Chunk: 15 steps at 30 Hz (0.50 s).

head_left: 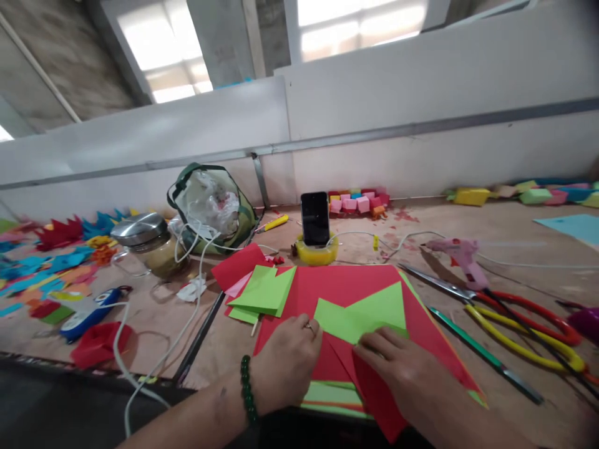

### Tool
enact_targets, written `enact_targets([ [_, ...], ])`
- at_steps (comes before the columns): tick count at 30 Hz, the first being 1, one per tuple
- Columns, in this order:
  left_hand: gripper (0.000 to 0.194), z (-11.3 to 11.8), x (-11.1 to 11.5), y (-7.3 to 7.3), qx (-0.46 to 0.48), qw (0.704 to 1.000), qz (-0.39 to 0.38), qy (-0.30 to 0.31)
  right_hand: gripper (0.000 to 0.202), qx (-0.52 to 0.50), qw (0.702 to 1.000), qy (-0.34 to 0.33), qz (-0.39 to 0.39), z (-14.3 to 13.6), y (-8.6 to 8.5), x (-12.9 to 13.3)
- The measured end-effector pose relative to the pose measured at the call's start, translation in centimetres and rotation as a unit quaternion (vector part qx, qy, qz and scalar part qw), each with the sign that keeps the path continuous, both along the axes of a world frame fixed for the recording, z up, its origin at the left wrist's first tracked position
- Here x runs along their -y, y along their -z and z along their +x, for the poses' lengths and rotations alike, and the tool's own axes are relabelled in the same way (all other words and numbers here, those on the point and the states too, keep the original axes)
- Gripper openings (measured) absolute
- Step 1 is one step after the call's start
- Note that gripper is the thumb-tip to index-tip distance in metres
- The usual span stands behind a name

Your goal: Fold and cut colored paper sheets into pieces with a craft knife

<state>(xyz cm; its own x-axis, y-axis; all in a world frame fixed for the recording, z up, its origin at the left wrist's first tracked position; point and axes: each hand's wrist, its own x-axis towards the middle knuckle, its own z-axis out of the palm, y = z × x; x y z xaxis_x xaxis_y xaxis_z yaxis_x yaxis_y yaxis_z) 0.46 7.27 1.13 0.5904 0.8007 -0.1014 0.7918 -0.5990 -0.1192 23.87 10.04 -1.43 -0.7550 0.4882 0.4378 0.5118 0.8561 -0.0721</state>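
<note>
A folded light-green paper piece [374,308] lies over a stack of red paper [346,284] in front of me. My left hand [287,358], a green bead bracelet on its wrist, has its fingers curled closed at the piece's left corner. Along its lower edge, the fingers of my right hand [397,368] are pinched on the same green piece. A red paper strip [381,402] sticks out below my right hand, toward the table edge. Left of the stack rest more folded green papers [259,290], partly over a red sheet [238,268]. My fingertips are partly hidden.
Scissors [526,343], a green-handled cutter [472,340] and a pink glue gun [461,255] lie right. A phone [315,218] stands on a yellow tape roll [318,251]. Left are a glass jar [159,252], a bag [243,215], a white cable [199,296] and paper shapes.
</note>
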Motion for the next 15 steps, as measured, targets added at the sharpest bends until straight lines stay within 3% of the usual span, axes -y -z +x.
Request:
enact_targets([
  [6,0.027,0.4,0.4,0.2,0.034,0.999,0.004,-0.040,0.040,0.011,0.998,0.056,-0.027,3.5,1.1,0.7],
  [12,0.025,0.9,0.7,1.6,0.053,0.995,0.074,-0.036,0.046,-0.045,0.992,0.117,-0.034,6.2,0.1,3.3],
  [15,0.029,1.6,0.8,1.2,0.046,0.993,0.087,-0.057,0.034,-0.054,0.975,0.213,-0.019,8.2,0.0,3.1],
])
